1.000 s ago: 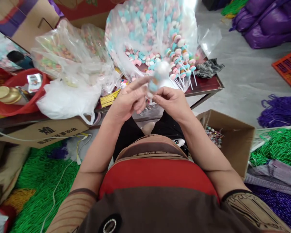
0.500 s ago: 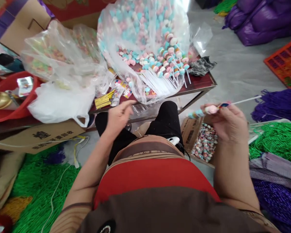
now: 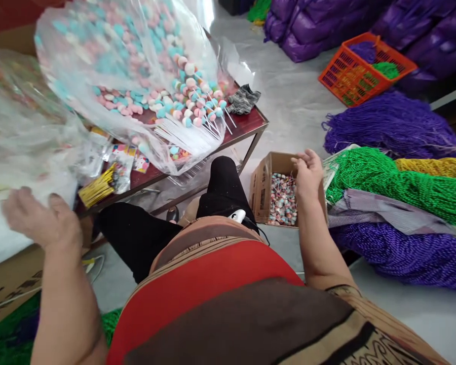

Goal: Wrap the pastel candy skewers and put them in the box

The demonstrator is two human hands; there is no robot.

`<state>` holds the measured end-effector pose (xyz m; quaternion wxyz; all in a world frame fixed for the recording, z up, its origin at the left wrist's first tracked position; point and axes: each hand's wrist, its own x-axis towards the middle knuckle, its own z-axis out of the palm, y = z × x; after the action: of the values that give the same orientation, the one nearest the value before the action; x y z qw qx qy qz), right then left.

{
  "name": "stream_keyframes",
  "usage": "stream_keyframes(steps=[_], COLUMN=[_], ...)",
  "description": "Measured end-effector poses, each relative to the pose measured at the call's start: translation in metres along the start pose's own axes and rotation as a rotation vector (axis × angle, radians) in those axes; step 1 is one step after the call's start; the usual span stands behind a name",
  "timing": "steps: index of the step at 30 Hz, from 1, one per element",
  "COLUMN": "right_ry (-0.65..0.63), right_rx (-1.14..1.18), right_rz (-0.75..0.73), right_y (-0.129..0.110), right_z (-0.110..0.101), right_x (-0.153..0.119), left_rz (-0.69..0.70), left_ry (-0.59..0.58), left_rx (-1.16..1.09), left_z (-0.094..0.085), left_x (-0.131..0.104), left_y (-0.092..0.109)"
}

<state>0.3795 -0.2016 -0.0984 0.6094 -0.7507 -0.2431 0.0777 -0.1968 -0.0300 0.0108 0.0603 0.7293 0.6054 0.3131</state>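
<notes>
My left hand (image 3: 45, 218) is at the left, fingers spread and a little blurred, over the white plastic bag (image 3: 3, 233) by the table's front edge. It holds nothing. My right hand (image 3: 309, 172) is above the right side of a cardboard box (image 3: 261, 195), its fingers apart and nothing in them. Inside the box lie many small wrapped candies (image 3: 283, 200). On the table, a large clear bag (image 3: 117, 56) of pink, blue and white candies lies open, with candy skewers (image 3: 197, 104) and white sticks (image 3: 175, 133) at its mouth.
Yellow twist ties (image 3: 98, 187) and small packets (image 3: 122, 158) lie near the edge of the table (image 3: 251, 120). An orange basket (image 3: 345, 76), purple cords (image 3: 387, 126) and green cords (image 3: 414, 185) are at the right. Purple bundles (image 3: 307, 30) stand behind.
My right hand has let go of the candy skewer, now over the box. My left hand has moved left and its fingers have spread. The view has turned to the right.
</notes>
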Motion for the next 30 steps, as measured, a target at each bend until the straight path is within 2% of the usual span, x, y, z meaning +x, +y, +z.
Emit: stream_keyframes(steps=[1, 2, 6, 7, 8, 9, 12, 14, 16, 18, 20, 22, 26, 30], right_ry=[-0.040, -0.074, -0.159, -0.202, -0.251, -0.301, -0.430, -0.539, -0.724, -1.004, -1.315, -1.508, -1.605, -1.696], right_rx=[0.062, 0.117, 0.258, 0.284, 0.306, 0.325, 0.344, 0.318, 0.255, 0.106, -0.133, -0.338, -0.476, -0.521], right_rz=[-0.023, -0.053, -0.169, -0.192, -0.214, -0.234, -0.284, -0.322, -0.376, -0.436, -0.467, -0.455, -0.410, -0.369], right_y=[-0.010, -0.021, -0.062, -0.070, -0.077, -0.082, -0.089, -0.085, -0.077, -0.068, -0.059, -0.051, -0.031, -0.009], right_z=[0.013, 0.026, 0.081, 0.093, 0.103, 0.112, 0.127, 0.132, 0.138, 0.150, 0.168, 0.190, 0.229, 0.244], right_x=[-0.006, -0.011, -0.037, -0.045, -0.053, -0.063, -0.092, -0.109, -0.121, -0.125, -0.123, -0.117, -0.109, -0.113], left_rz=[-0.075, -0.110, -0.078, -0.054, -0.064, -0.084, -0.172, -0.159, -0.106, -0.073, -0.064, -0.061, -0.063, -0.161], left_ry=[0.110, 0.135, 0.211, 0.190, 0.221, 0.170, 0.193, 0.146, 0.050, -0.002, -0.004, -0.012, -0.071, 0.036], left_rx=[0.150, 0.216, 0.134, 0.116, 0.112, 0.125, 0.197, 0.238, 0.252, 0.261, 0.260, 0.256, 0.229, 0.157], left_z=[0.008, 0.015, 0.035, 0.036, 0.036, 0.035, 0.036, 0.042, 0.051, 0.060, 0.066, 0.068, 0.069, 0.075], left_x=[0.000, 0.000, 0.000, 0.000, 0.000, -0.001, -0.003, -0.004, -0.004, -0.002, 0.001, 0.005, 0.016, 0.026], left_y=[-0.009, -0.017, -0.030, -0.030, -0.030, -0.028, -0.016, -0.006, 0.001, 0.002, -0.002, -0.008, -0.020, -0.026])
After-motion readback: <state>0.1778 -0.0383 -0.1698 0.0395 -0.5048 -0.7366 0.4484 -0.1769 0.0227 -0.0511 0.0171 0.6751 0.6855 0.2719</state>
